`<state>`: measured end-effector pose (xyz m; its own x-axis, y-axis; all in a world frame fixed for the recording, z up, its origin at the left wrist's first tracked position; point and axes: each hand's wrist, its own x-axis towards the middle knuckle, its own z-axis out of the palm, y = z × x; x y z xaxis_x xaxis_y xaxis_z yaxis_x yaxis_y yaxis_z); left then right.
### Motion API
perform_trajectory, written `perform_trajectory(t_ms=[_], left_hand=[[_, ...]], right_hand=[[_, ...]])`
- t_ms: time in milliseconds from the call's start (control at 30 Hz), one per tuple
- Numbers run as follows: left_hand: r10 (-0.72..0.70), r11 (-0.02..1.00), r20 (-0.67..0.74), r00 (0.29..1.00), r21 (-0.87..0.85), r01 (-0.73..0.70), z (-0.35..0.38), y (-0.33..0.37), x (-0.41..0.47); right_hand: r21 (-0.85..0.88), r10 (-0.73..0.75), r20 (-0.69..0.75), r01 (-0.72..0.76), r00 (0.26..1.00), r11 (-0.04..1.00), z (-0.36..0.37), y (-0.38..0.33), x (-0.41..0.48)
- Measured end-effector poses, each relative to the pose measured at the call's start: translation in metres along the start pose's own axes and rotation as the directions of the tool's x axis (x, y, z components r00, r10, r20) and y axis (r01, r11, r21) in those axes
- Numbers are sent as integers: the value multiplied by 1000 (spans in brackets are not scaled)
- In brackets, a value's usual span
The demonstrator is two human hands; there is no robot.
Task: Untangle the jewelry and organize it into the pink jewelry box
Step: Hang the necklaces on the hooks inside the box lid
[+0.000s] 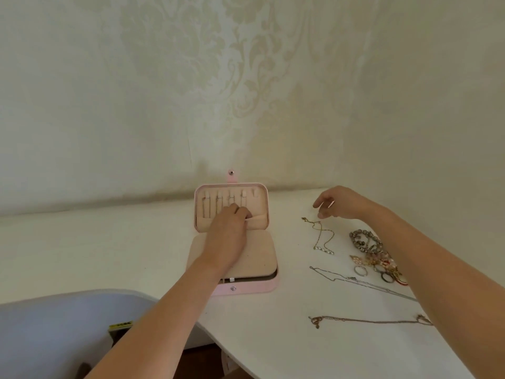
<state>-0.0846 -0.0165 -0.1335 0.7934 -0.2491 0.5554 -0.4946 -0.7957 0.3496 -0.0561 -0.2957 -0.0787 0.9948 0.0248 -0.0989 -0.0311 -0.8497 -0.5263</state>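
Head view. A pink jewelry box (246, 289), rectangular with rounded corners and a smooth leather-like shell, lies open on a white, matt tabletop (273, 337). Its lid (259, 206) stands upright against the wall (246, 91), which bears pale damask-patterned paper. The lid's beige, velvety lining carries a row of small tabs with thin chains hanging below them, and a gathered pocket beneath. A snap tab (231, 175) projects above the lid. A flat beige panel (259, 255) covers the base.

The left hand (226, 228) reaches over the base to the lid. Its fingers are curled at the pocket's upper edge; whether they pinch anything cannot be told. The right hand (337, 204) hovers well to the right of the box, fingers loosely bent and holding nothing, just above the upper end of a fine gold chain (322, 236) that lies in loose curves.

Further right lies a heap of beaded bracelets (366, 242) with round grey beads. In front of the heap lie metal rings (360, 270) and a gold leaf-shaped piece (359, 259). A thin silver chain (352, 279) runs diagonally nearer the viewer. A pinkish chain (369, 321) lies stretched almost straight near the tabletop's front.

Bare surface separates the box from the loose jewelry. The tabletop's front edge curves away at lower centre, beside a blue-grey rounded surface (54, 324).
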Motion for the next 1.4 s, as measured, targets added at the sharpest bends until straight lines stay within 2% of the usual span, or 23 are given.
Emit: perform_trajectory(t_ms=[133,300,400,533,633,700,833,1000,1200,1233,1267,1300,1367,1400], left_hand=[[-55,998,51,997,-16,56,3,-3,0],[-74,997,55,996,-7,75,3,-3,0],[-80,997,57,995,-5,80,2,-3,0],[-74,997,55,996,-8,75,3,-3,0],[-75,997,59,995,-14,76,3,-4,0],[-76,997,59,995,-12,77,3,-4,0],[-63,998,54,997,-10,64,3,-5,0],[-64,998,65,996,-12,65,4,-6,1],[-63,998,67,996,-19,64,2,-4,0],[-60,998,65,996,-23,62,1,-3,0],[-60,998,65,996,-23,61,1,-2,0],[-60,998,67,996,-20,62,1,-2,0],[-67,998,81,994,-13,68,1,-2,1],[-73,997,92,993,-11,75,1,-2,1]], right_hand=[[-173,7,115,13,993,985,9,-1,2],[-259,84,43,-70,996,963,12,6,13],[-384,155,-7,-146,988,912,4,10,13],[-302,114,-47,-123,992,945,-2,17,19],[-144,-46,-30,42,998,989,3,20,24],[-98,-115,24,117,993,988,9,17,25],[-133,-110,88,122,990,984,10,8,32],[-234,2,169,38,986,972,-1,11,36],[-252,-59,239,120,969,960,8,19,28],[-224,-58,232,111,971,968,9,20,27],[-112,-56,221,83,974,990,9,21,25],[77,-66,210,51,976,996,8,21,23],[445,-118,176,28,977,895,4,15,16],[552,-145,163,31,976,833,0,10,12]])
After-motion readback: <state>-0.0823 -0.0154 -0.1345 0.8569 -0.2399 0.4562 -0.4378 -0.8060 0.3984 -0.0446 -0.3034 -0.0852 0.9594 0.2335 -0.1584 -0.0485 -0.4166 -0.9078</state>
